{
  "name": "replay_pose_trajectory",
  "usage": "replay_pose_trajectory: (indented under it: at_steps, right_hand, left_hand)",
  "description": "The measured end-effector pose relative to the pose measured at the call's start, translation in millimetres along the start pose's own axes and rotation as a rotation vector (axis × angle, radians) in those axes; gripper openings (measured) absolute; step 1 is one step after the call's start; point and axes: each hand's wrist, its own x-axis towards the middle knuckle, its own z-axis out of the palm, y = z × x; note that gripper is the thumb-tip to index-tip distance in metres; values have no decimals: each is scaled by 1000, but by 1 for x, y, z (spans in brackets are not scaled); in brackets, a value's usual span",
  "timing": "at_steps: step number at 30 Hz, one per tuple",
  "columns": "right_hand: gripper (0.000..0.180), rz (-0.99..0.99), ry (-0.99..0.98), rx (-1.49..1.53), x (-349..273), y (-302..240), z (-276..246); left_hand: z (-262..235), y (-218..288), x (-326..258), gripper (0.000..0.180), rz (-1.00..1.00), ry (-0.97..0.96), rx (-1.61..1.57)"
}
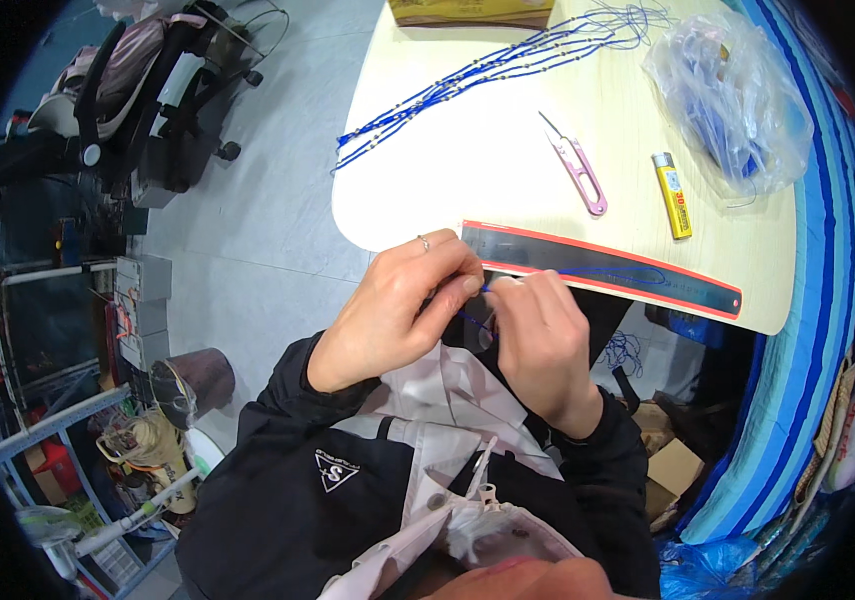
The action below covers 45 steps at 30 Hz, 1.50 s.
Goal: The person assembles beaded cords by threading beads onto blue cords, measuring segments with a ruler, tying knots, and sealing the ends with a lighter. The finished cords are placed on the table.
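Observation:
My left hand (398, 305), with a ring on one finger, pinches a thin blue cord at the table's near edge. Close beside it, my right hand (546, 345) is closed on the same cord, fingers bent. The fingertips cover most of the piece between them. A loop of the blue cord (608, 269) runs out past my right hand over a dark ruler with a red border (508, 246). More cord dangles below the hands in front of my jacket.
On the pale table (428, 190) lie several beaded blue cords (468, 84), pink thread snips (580, 172), a yellow lighter (675, 203) and a clear plastic bag (738, 110) with blue contents. A box (473, 12) stands at the far edge. Striped blue cloth (816, 250) borders the right side.

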Motion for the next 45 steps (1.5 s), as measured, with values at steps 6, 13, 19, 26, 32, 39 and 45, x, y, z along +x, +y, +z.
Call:
replay_pose_trajectory:
  at_steps: [6, 13, 19, 26, 32, 39, 45]
  right_hand:
    - [12, 28, 95, 118, -12, -12, 3]
    - [8, 82, 83, 105, -25, -36, 14]
    - [4, 187, 94, 170, -41, -55, 23]
    - [4, 238, 138, 219, -58, -69, 28]
    - [7, 264, 161, 274, -68, -73, 34]
    - [15, 558, -113, 504, -63, -78, 19]
    - [10, 648, -218, 1299, -49, -86, 9]
  left_hand:
    - [6, -1, -24, 9, -135, -24, -285]
    - [6, -8, -51, 8, 3, 59, -292]
    - [3, -13, -73, 5, 129, 58, -241]
    - [7, -16, -94, 3, 241, 120, -237]
    - [19, -28, -96, 3, 395, 221, -194]
    - [41, -42, -102, 1, 358, 382, -375]
    - [55, -60, -102, 9, 163, 223, -837]
